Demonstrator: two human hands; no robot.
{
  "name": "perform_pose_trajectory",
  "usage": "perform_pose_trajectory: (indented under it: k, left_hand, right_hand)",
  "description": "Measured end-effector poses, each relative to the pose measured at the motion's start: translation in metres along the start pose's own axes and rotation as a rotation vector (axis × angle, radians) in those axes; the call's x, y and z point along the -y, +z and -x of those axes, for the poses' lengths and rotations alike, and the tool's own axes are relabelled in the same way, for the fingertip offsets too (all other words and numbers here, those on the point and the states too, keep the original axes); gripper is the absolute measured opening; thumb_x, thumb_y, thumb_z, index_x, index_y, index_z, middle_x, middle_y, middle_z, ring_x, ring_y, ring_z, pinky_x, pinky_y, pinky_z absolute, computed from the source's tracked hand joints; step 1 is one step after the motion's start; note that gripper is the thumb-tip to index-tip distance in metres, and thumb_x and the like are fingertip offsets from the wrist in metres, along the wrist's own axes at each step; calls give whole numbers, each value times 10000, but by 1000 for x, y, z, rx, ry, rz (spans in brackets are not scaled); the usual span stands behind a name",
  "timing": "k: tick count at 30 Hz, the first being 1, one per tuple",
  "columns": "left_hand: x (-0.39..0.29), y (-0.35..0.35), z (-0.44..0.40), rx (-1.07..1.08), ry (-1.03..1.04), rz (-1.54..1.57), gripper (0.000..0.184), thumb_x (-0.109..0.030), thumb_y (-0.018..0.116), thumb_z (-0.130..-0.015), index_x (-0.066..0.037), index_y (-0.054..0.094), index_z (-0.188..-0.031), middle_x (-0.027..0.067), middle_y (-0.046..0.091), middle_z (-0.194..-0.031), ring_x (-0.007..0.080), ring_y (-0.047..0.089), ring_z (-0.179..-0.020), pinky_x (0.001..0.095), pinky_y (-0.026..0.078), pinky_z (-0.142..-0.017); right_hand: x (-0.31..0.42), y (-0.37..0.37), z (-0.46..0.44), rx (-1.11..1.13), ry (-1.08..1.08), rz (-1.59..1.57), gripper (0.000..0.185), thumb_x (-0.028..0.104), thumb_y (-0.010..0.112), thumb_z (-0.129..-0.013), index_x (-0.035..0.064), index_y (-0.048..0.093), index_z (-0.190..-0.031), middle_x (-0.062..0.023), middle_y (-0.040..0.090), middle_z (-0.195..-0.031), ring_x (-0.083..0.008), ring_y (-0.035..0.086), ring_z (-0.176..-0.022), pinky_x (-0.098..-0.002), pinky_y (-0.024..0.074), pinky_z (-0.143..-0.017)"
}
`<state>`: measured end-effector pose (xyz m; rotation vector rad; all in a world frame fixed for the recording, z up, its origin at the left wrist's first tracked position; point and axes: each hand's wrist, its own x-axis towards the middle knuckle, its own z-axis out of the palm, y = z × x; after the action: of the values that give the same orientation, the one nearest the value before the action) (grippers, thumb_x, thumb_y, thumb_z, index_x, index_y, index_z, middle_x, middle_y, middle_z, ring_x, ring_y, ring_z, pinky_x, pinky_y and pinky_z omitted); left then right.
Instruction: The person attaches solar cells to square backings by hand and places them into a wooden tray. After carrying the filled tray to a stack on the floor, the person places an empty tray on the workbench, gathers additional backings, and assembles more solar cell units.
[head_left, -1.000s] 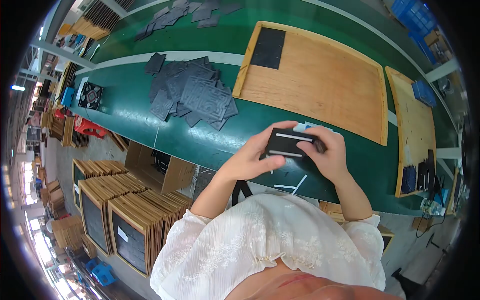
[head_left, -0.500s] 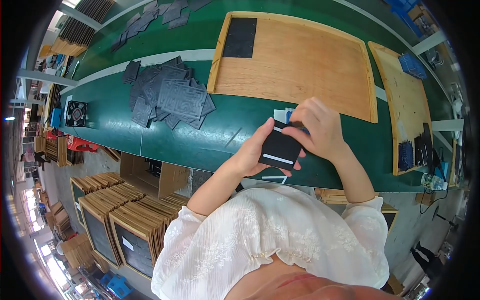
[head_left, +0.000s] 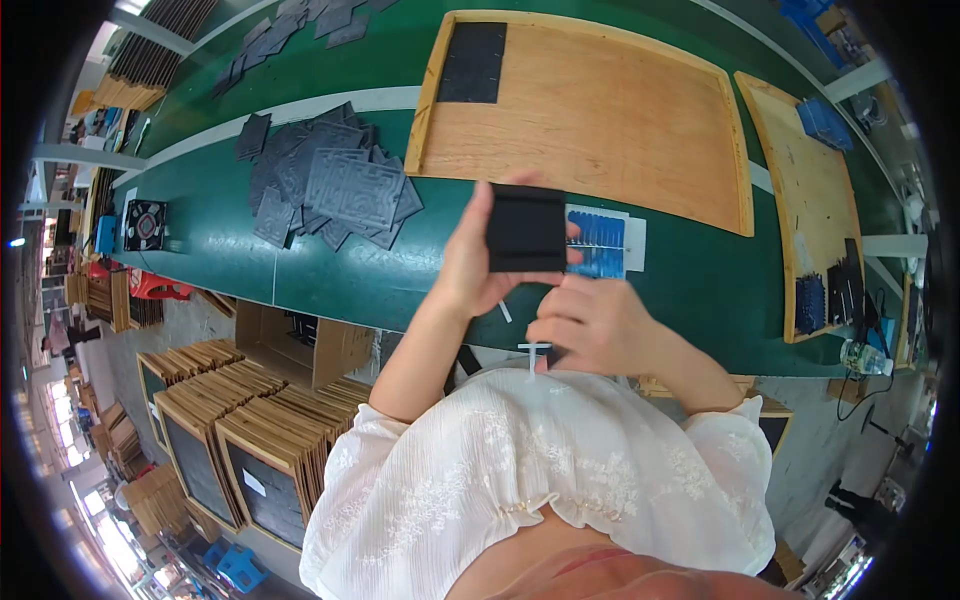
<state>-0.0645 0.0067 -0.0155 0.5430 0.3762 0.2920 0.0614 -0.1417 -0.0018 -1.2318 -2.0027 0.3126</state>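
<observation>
My left hand [head_left: 470, 255] holds a black square piece [head_left: 527, 229] up over the green table, thumb on its left edge and fingers behind it. Below and to the right, my right hand [head_left: 590, 325] has its fingers curled together in front of the white blouse; something dark shows under them, too hidden to name. By those fingers is a small white T-shaped strip [head_left: 533, 352]. A sheet with blue strips [head_left: 598, 244] lies right of the black piece. Another white strip [head_left: 506, 311] rests on the table below my left hand.
Dark patterned plates [head_left: 350, 190] lie piled at left. A wooden tray [head_left: 600, 110] with one black panel [head_left: 472, 62] stands behind my hands, and a second tray [head_left: 810, 200] is at right. Framed boards [head_left: 265, 440] and a cardboard box [head_left: 340, 350] are below left.
The white strips on the black piece no longer show. My left hand has raised it, while my right hand has moved off it and down toward the blouse. The blue strips are uncovered.
</observation>
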Motion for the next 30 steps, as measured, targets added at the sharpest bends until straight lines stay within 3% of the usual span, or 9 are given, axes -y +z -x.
perform_pose_trajectory:
  k: [3,4,5,7,8,11,14,20,30]
  left_hand:
    - [-11,-6,0,1,76,31,655,-656,244,-1001,-180,375,-1433,294,572,-1274,487,622,-1106,556,584,-825]
    - [-13,-13,1,70,85,97,663,-617,286,-1010,-146,340,-1474,343,461,-1381,549,546,-1184,589,577,-863]
    - [-12,-15,1,92,105,78,675,-612,299,-1008,-139,320,-1489,339,443,-1398,554,533,-1196,591,575,-866]
    - [-11,-17,2,135,150,38,705,-603,325,-1005,-124,278,-1520,330,408,-1434,564,508,-1220,594,571,-873]
    - [-11,-18,3,190,152,73,735,-455,511,-980,-117,203,-1555,311,374,-1469,577,479,-1243,607,555,-896]
    - [-10,-22,2,252,182,-70,889,-138,693,-839,-140,180,-1565,292,367,-1485,584,474,-1246,612,536,-928]
    - [-9,-15,4,219,174,-115,1096,145,665,-668,-166,117,-1565,194,443,-1414,507,532,-1236,606,506,-976]
    - [-5,-13,1,123,153,-150,1061,262,520,-668,-201,123,-1536,196,438,-1402,486,538,-1236,613,503,-981]
    - [-1,-15,-6,28,224,-253,1000,280,520,-688,-182,183,-1509,186,463,-1367,383,573,-1224,515,542,-972]
  right_hand:
    - [-1,-1,17,1,117,-11,308,155,838,-660,140,681,-924,6,653,-867,-198,599,-709,-333,491,-548]
    - [-7,-3,23,-49,185,3,299,158,830,-666,143,683,-926,10,660,-890,-198,607,-732,-339,501,-562]
    - [-16,-6,29,-102,251,18,290,162,822,-673,146,685,-928,14,667,-912,-198,614,-756,-345,511,-575]
    - [-33,-19,37,-146,368,151,427,176,847,-645,158,676,-1036,3,687,-1046,-230,640,-915,-353,549,-673]
    - [-38,-26,35,-161,409,205,469,192,850,-641,161,669,-1072,1,684,-1076,-238,637,-959,-358,554,-702]
    - [-45,-35,35,-125,469,276,582,235,857,-628,164,639,-1163,-1,666,-1164,-245,609,-1087,-367,559,-786]
    - [-48,-36,36,-66,490,286,627,261,855,-626,162,627,-1202,3,650,-1219,-236,584,-1153,-370,558,-829]
    - [-52,-33,38,-23,502,294,648,273,857,-622,153,625,-1215,9,636,-1255,-228,561,-1192,-373,557,-852]
    - [-53,-35,38,-37,469,269,666,251,858,-612,149,612,-1222,-19,599,-1247,-255,559,-1181,-378,556,-856]
